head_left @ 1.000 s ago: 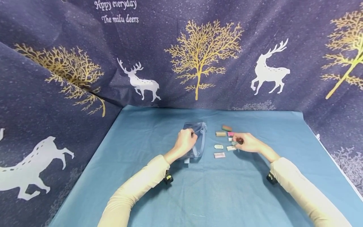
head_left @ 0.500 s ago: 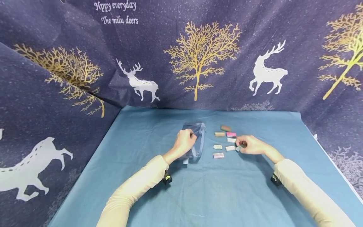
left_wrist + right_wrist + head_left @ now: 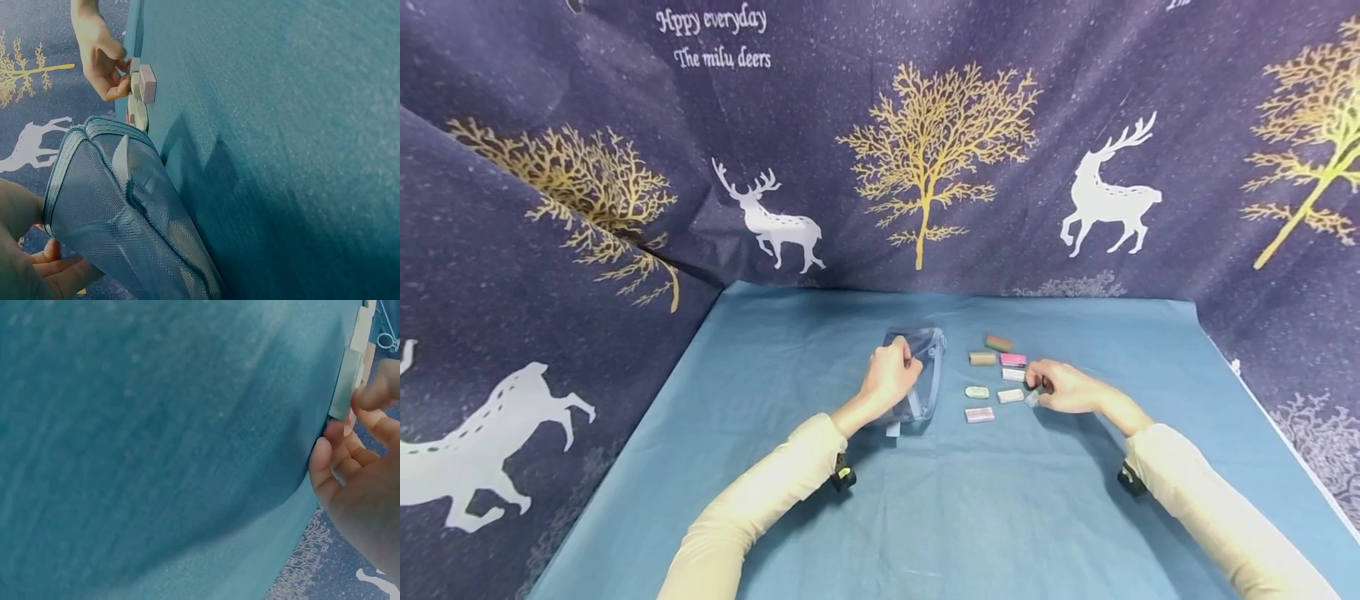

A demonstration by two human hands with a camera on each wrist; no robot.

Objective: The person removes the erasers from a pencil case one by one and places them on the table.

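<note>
My left hand (image 3: pixel 890 371) grips the edge of a blue see-through mesh zip pouch (image 3: pixel 931 383). The pouch (image 3: pixel 119 206) stands partly raised in the left wrist view, its zip side toward the small blocks. To the right, my right hand (image 3: pixel 1066 387) has bent fingers at a pale green eraser-like block (image 3: pixel 1032 399), low on the cloth. Seen from the right wrist, thumb and fingers meet around the near end of this block (image 3: pixel 345 384). Beside it lie a white block (image 3: pixel 1011 396) and another white block (image 3: pixel 1013 375).
More small blocks lie between the hands: a pink one (image 3: pixel 1012 360), a tan one (image 3: pixel 982 358), a red-green one (image 3: pixel 998 342), a rounded pale one (image 3: pixel 977 392) and a pale pink one (image 3: pixel 979 414). Blue cloth (image 3: pixel 925 517) covers the table; a deer-print curtain (image 3: pixel 985 242) rises behind.
My right hand has shifted slightly right with the pale green block, off the white blocks, which now show fully. The block is now lower and flatter. My left hand stays at the pouch.
</note>
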